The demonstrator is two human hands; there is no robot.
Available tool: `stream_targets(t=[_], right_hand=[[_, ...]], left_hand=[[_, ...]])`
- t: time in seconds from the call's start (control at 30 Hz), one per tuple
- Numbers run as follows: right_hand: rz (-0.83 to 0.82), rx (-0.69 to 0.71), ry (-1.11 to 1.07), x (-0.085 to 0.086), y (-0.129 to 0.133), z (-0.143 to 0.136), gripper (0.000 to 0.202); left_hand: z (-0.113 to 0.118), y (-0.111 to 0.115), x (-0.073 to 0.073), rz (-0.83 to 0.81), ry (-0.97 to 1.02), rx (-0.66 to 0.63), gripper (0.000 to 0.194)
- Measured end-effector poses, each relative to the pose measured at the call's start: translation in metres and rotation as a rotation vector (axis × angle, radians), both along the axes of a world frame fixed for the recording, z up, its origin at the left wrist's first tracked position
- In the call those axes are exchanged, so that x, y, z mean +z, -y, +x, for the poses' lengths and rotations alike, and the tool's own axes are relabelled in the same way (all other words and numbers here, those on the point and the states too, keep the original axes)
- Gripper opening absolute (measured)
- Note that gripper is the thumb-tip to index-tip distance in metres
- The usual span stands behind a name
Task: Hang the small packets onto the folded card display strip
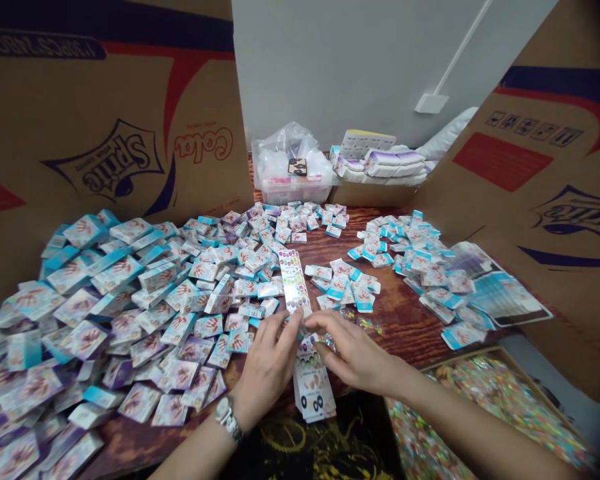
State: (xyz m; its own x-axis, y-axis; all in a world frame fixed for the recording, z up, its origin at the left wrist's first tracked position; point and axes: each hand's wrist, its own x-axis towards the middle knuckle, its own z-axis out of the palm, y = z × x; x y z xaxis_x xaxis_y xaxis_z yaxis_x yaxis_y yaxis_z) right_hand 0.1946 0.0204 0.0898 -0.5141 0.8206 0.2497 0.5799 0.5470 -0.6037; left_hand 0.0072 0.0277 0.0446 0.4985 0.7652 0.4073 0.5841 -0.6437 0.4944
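A long printed strip with rows of small coloured pictures (295,283) runs down the middle of the table, and more printed sheets (314,383) lie below it at the table's front edge. Over the gap between them my left hand (275,353), with a silver watch on its wrist, has its fingers bent together. My right hand (353,347) meets it from the right, thumb and fingers curled around the top of the lower sheets. Whatever is between the fingertips is small and mostly hidden. Small colourful pieces (370,325) lie just beyond my right hand.
Many small white, blue and purple boxes (125,273) are heaped at left, with smaller groups at centre and right (420,260). A carton of colourful packets (500,393) stands front right. Large cardboard boxes (195,87) flank the table; a plastic tub (295,190) sits behind.
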Motion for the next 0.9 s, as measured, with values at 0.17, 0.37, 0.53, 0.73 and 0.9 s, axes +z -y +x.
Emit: stream_targets(t=[0.17, 0.37, 0.53, 0.73, 0.9], right_hand=[[0.096, -0.025, -0.017, -0.004, -0.005, 0.001, 0.016], [-0.069, -0.062, -0.191, -0.003, -0.005, -0.004, 0.011], [-0.13, -0.263, -0.33, -0.016, -0.004, -0.012, 0.022], [-0.103, -0.381, -0.399, -0.022, 0.007, -0.024, 0.019], [-0.156, -0.366, -0.47, -0.018, 0.009, -0.026, 0.017]], left_hand=[[0.002, 0.002, 0.002, -0.066, 0.067, 0.017, 0.042], [-0.001, 0.005, 0.001, -0.055, 0.097, 0.019, 0.041], [0.0, 0.005, 0.002, -0.005, 0.089, 0.014, 0.04], [0.003, 0.004, 0.002, 0.098, 0.026, 0.011, 0.041], [0.005, 0.005, -0.001, 0.133, 0.056, 0.054, 0.047]])
